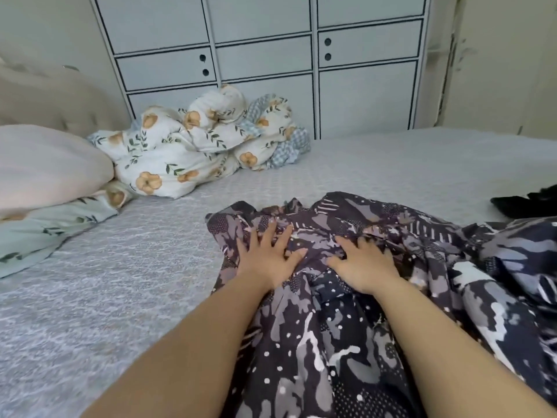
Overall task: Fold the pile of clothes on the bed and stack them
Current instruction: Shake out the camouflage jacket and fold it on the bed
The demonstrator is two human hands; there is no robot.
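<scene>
Both forearms are reaching over a patterned dark garment [346, 312]; left hand [268, 257] is pressing it with fingers spread, right hand [364, 267] is bunching cloth, risking creases being folded in.

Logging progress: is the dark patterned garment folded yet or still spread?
Spread and rumpled: the dark patterned garment sprawls unevenly across the bed, no neat fold showing.

Premises: a bedroom in a home. A bed [126, 260] with a grey textured cover fills the view, with a padded headboard [51, 98] at the left, a pink pillow [45, 167] beside it and a bundled floral duvet [193, 146] near the far edge. A pale wardrobe [262, 55] with panelled doors stands directly behind the bed.
</scene>
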